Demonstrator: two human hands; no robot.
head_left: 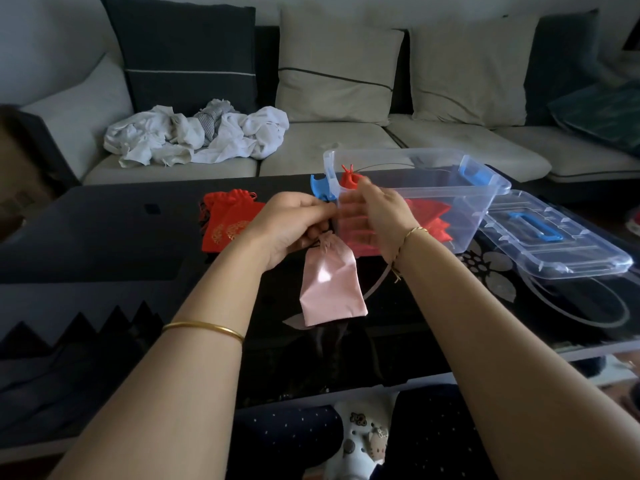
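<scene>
A pink satin drawstring pouch (330,282) hangs above the black table, its gathered neck at the top. My left hand (294,226) grips the neck and cord from the left. My right hand (377,216) is raised just right of it, blurred, with fingers curled as if pinching the pouch's cord; the cord itself is too thin to make out. A pile of red pouches with gold print (225,220) lies on the table to the left. More red pouches (426,216) lie inside the clear plastic box (485,188).
The box's clear lid with a blue handle (554,240) lies to the right on the black glass table (104,230). A grey sofa with cushions and a heap of white cloth (194,136) stands behind. My knees and a slipper show below the table edge.
</scene>
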